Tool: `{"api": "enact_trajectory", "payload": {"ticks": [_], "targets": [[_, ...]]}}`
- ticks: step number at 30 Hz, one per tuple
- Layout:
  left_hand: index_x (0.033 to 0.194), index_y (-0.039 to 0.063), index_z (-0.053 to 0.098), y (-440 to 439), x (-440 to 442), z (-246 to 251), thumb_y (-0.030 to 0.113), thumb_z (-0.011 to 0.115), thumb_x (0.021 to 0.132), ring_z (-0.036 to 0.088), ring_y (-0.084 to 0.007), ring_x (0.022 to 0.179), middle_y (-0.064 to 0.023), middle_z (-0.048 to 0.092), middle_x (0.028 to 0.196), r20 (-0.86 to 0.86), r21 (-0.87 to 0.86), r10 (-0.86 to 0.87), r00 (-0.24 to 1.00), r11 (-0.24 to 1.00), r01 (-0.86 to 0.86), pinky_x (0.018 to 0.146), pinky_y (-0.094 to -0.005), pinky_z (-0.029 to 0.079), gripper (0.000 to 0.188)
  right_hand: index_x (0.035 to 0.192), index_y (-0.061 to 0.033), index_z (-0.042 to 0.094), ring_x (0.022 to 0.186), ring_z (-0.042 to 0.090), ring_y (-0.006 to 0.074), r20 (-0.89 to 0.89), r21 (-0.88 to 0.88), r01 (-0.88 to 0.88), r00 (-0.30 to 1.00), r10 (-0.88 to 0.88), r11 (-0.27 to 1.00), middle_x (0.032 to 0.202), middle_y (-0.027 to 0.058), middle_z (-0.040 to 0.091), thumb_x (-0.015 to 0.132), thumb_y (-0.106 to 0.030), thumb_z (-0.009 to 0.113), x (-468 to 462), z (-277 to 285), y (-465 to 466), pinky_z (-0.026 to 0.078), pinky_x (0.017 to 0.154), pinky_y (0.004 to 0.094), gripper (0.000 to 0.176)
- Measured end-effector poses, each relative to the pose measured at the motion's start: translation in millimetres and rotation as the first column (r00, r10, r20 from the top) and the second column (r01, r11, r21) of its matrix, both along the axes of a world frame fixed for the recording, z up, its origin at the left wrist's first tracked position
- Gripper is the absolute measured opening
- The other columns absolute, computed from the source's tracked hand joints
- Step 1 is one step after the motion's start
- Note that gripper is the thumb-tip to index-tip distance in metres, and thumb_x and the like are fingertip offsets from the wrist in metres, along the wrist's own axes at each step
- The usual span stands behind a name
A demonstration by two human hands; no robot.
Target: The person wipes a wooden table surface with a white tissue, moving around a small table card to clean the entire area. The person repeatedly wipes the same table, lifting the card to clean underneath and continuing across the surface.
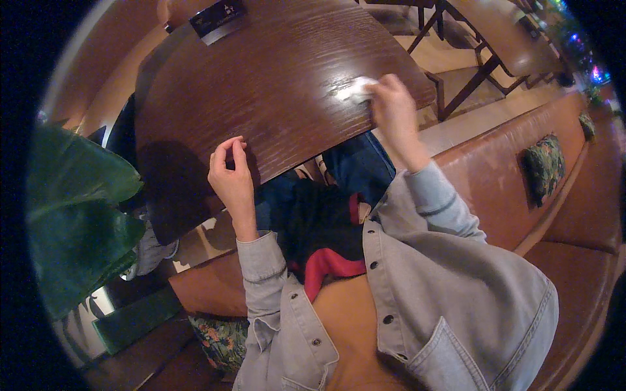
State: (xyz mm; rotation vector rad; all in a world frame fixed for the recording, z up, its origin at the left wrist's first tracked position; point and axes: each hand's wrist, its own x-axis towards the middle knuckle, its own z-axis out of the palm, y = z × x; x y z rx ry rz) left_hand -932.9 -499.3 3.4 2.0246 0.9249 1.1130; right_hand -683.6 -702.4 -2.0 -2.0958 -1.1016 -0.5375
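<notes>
A dark brown wooden table (283, 73) with a visible grain lies in front of me. Near its right end, my right hand (395, 110) pinches a white wad (363, 89), perhaps tissue. Motion blurs the hand and wad, and a bright glare lies on the wood beside them. My left hand (231, 163) is at the table's near edge towards the left. Its thumb and forefinger tips meet in a loop, and no object shows between them. Whether that hand rests on the wood or hovers is hard to tell.
A dark printed card (216, 22) stands at the table's far left. Large green leaves (80, 215) crowd the left side. I sit on a brown leather bench (479, 161) with floral cushions (544, 168). Another table (508, 29) is at upper right.
</notes>
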Motion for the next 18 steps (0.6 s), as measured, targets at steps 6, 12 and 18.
{"api": "enact_trajectory", "payload": {"ticks": [6, 12, 18], "targets": [[0.103, 0.002, 0.076, 0, 3, -2, 0.013, 0.065, 0.1, 0.071, -0.0181, 0.093, -0.0089, 0.077, 0.097, -0.053, 0.088, 0.005, 0.999, 0.996, 0.0, 0.088, -0.0311, 0.053, 0.015, 0.098, -0.0002, 0.075, 0.083, 0.068, 0.0368, -0.049, -0.011, 0.297, 0.954, -0.297, 0.955, 0.094, 0.0176, 0.065, 0.087, 0.002, 0.065, 73, 0, -62, 0.054, 0.074, 0.0434, 0.015], [0.1, 0.003, 0.075, -4, 6, 2, 0.012, 0.066, 0.098, 0.07, -0.0223, 0.09, -0.0097, 0.075, 0.094, -0.016, 0.078, -0.002, 1.0, 0.997, 0.003, 0.082, -0.0335, 0.053, 0.013, 0.092, 0.0005, 0.071, 0.089, 0.066, 0.0377, -0.034, -0.089, -0.026, 0.999, 0.023, 0.996, 0.098, 0.0187, 0.063, 0.083, 0.005, 0.063, -40, -2, 68, 0.055, 0.076, 0.046, 0.012], [0.099, 0.002, 0.075, -3, 1, -7, 0.011, 0.066, 0.098, 0.07, -0.0225, 0.089, -0.0103, 0.075, 0.093, 0.021, 0.049, -0.014, 1.0, 0.999, 0.013, 0.08, -0.0338, 0.053, 0.013, 0.098, 0.0022, 0.069, 0.094, 0.065, 0.0382, -0.12, -0.038, -0.403, 0.91, 0.397, 0.914, 0.104, 0.0184, 0.062, 0.084, 0.004, 0.062, -110, -4, 82, 0.056, 0.078, 0.0472, 0.016]]}}
